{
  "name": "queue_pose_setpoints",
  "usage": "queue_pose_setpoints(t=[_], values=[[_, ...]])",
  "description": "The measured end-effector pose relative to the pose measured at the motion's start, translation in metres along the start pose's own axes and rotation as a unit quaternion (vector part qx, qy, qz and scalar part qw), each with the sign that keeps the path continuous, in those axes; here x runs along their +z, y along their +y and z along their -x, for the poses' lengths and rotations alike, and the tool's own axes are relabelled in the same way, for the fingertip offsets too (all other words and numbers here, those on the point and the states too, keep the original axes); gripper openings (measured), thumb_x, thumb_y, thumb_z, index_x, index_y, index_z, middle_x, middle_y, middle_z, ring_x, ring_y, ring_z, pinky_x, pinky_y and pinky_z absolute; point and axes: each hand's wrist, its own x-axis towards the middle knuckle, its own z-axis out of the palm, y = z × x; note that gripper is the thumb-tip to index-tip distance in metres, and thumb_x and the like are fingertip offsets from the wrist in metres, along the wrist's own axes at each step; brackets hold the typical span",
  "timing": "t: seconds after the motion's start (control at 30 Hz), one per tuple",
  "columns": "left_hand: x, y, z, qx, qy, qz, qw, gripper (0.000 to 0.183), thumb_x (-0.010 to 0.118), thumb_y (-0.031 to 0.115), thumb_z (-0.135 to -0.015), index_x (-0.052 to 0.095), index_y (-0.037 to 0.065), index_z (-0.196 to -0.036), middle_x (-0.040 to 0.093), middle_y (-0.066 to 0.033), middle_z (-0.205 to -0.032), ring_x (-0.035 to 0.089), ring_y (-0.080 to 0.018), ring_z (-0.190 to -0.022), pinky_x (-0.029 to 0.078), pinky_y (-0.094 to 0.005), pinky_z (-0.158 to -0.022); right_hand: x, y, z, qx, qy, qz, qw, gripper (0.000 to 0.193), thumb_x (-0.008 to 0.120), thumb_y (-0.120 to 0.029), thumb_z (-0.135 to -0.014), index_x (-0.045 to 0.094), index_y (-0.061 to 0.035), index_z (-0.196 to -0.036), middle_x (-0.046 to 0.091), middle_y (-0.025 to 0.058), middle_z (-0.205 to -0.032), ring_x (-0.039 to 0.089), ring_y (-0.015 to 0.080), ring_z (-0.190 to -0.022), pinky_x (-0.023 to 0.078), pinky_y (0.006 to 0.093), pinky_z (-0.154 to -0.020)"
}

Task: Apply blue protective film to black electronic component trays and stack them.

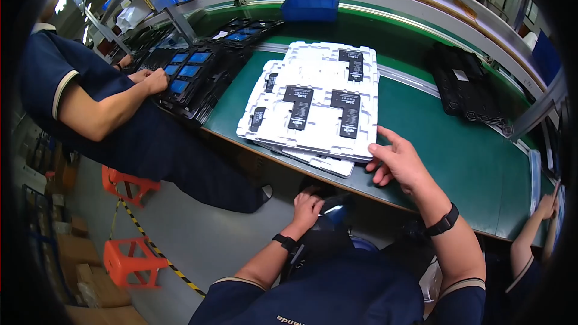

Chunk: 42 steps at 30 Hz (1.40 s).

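A stack of white plastic trays lies at the front edge of the green bench. The top tray holds several black phone-type batteries in moulded pockets; a lower tray juts out askew. My right hand is at the stack's near right corner, thumb touching the edge and fingers apart. Low in front of my body, below the bench edge, my left hand has its fingers curled at a dark, glossy object. Shadow hides what that object is and how it is gripped.
At left a co-worker handles black trays with blue pieces. More black trays stand back right. A blue bin sits under the shelf. Orange stools stand on the floor. Another person's arm shows far right.
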Motion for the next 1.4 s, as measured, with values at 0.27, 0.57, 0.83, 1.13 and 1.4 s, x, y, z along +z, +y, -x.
queue_pose_setpoints(t=[0.27, 0.57, 0.83, 1.13, 1.4], values=[[-0.134, 0.042, -0.018, -0.022, 0.218, 0.21, 0.953, 0.012, 0.057, 0.005, -0.087, 0.054, 0.001, -0.076, 0.057, -0.0091, -0.088, 0.053, -0.0176, -0.08, 0.044, -0.0295, -0.075, -0.013, 0.003, -0.002, -0.004, 0.016, 0.029, 0.999, 0.061, 0.062, -0.026, -0.095, 0.039, 0.0017, -0.144, 0.057, 0.0053, -0.073, 0.053, 0.009, -0.047, 0.046, 0.0227, -0.039], [-0.21, 0.1, -0.09, 0.005, 0.138, 0.072, 0.988, 0.012, 0.06, 0.01, -0.087, 0.066, 0.002, -0.081, 0.045, -0.0228, -0.144, 0.047, -0.0276, -0.125, 0.032, -0.0373, -0.106, -0.006, 0.001, -0.01, -0.023, 0.006, 0.015, 1.0, 0.069, 0.064, -0.029, -0.094, 0.033, 0.0006, -0.147, 0.056, 0.006, -0.071, 0.056, 0.0101, -0.048, 0.046, 0.0229, -0.039], [-0.229, 0.118, -0.097, -0.146, 0.111, 0.559, 0.808, 0.018, 0.055, 0.01, -0.096, 0.063, -0.006, -0.096, 0.047, -0.022, -0.139, 0.062, -0.0136, -0.096, 0.048, -0.0266, -0.085, -0.003, -0.003, -0.006, 0.011, -0.032, -0.055, 0.998, 0.051, 0.052, -0.026, -0.1, 0.039, -0.0041, -0.143, 0.058, 0.0075, -0.074, 0.059, 0.0117, -0.051, 0.049, 0.0229, -0.044], [-0.223, 0.135, -0.094, -0.028, 0.125, 0.641, 0.757, 0.023, 0.053, 0.024, -0.099, 0.051, 0.005, -0.086, 0.042, -0.0245, -0.142, 0.053, -0.0318, -0.122, 0.05, -0.0367, -0.095, -0.02, 0.007, 0.001, -0.08, -0.021, -0.137, 0.987, 0.046, 0.051, -0.023, -0.1, 0.045, 0.0023, -0.137, 0.066, 0.0096, -0.098, 0.066, 0.0124, -0.076, 0.058, 0.0258, -0.064], [-0.184, 0.193, -0.069, 0.002, -0.196, 0.671, 0.715, 0.027, 0.067, 0.019, -0.09, 0.059, -0.001, -0.073, 0.046, -0.0161, -0.111, 0.06, -0.039, -0.108, 0.053, -0.0507, -0.093, -0.127, 0.043, 0.053, -0.166, -0.003, -0.284, 0.944, 0.06, 0.068, -0.02, -0.084, 0.048, 0.0106, -0.132, 0.067, 0.0148, -0.114, 0.068, 0.0186, -0.097, 0.055, 0.0317, -0.087]])
